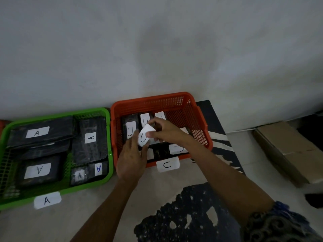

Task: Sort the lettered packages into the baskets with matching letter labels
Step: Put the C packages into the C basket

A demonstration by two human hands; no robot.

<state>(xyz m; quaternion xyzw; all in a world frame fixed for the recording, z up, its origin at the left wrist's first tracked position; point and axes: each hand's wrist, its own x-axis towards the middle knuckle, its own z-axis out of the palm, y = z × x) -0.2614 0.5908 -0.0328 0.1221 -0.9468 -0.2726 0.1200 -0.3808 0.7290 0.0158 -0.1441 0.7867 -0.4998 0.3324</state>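
An orange basket (197, 117) with a white C label (168, 165) on its front holds several black packages with C labels. Both hands are over it, holding a package whose white C label (144, 135) faces up. My left hand (131, 158) grips it from the near left, and my right hand (164, 131) pinches its far right end. To the left, a green basket (108, 154) with an A label (47, 200) on its front holds several black packages marked A (90, 137).
A white wall rises right behind both baskets. A flattened cardboard box (290, 149) lies on the floor at the right. A dark patterned cloth (218, 142) lies under and beside the orange basket. Pale floor tiles run in front.
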